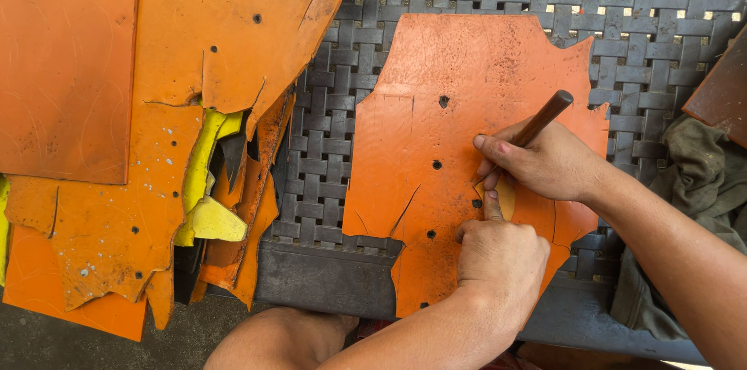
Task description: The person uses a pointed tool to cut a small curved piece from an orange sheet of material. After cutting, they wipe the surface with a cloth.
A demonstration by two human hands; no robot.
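A large orange sheet (pixel 436 66) with several small punched holes and ragged edges lies on a grey woven bench (pixel 327 144). My right hand (pixel 548 164) grips a tool with a brown wooden handle (pixel 551 112); its tip is hidden under my fingers, down on the sheet. My left hand (pixel 502 257) is curled just below, one digit stretched out and pressing a small tan piece (pixel 507 199) flat against the sheet next to the tool's tip.
A heap of torn orange sheets (pixel 117 105) with yellow scraps (pixel 210 218) covers the left side. An olive cloth (pixel 700 168) and a dark reddish sheet (pixel 724 94) lie at the right. My knee (pixel 272 339) shows below the bench's front edge.
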